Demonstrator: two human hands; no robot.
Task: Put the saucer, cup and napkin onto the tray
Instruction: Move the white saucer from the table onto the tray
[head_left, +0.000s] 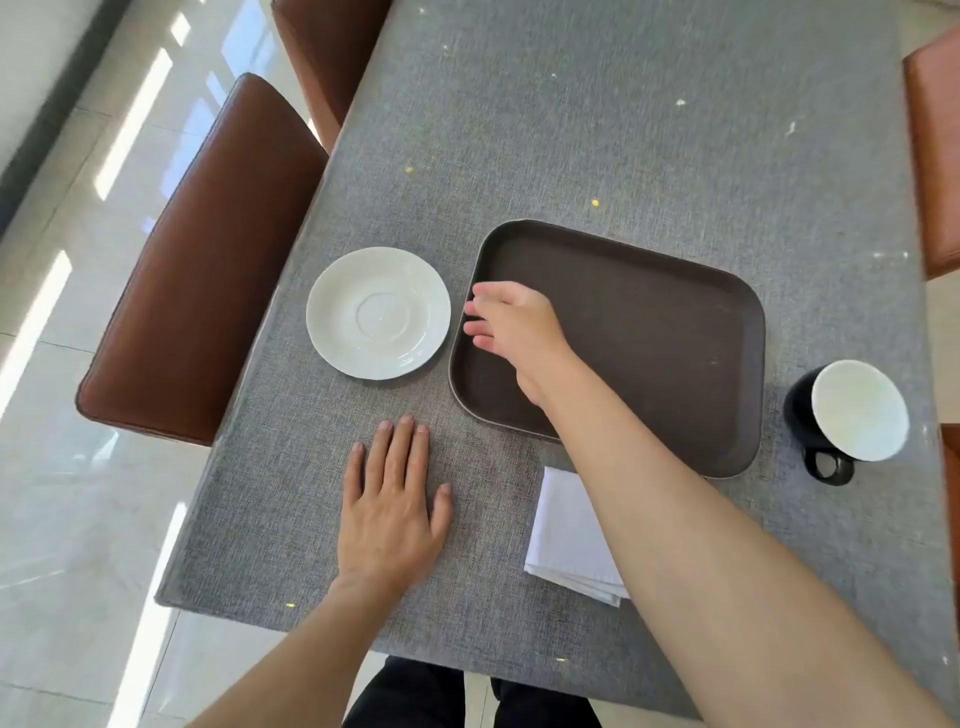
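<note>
A white saucer lies on the grey tablecloth, left of a dark brown tray. My right hand hovers over the tray's left edge, fingers apart and pointing toward the saucer, holding nothing. My left hand rests flat on the cloth below the saucer, palm down. A folded white napkin lies near the tray's front edge, partly covered by my right forearm. A black cup with a white inside stands right of the tray, handle toward me.
The grey-clothed table stretches away from me. Brown leather chairs stand along its left side, and orange-brown chairs on the right. Small crumbs dot the cloth. A glossy tiled floor lies to the left.
</note>
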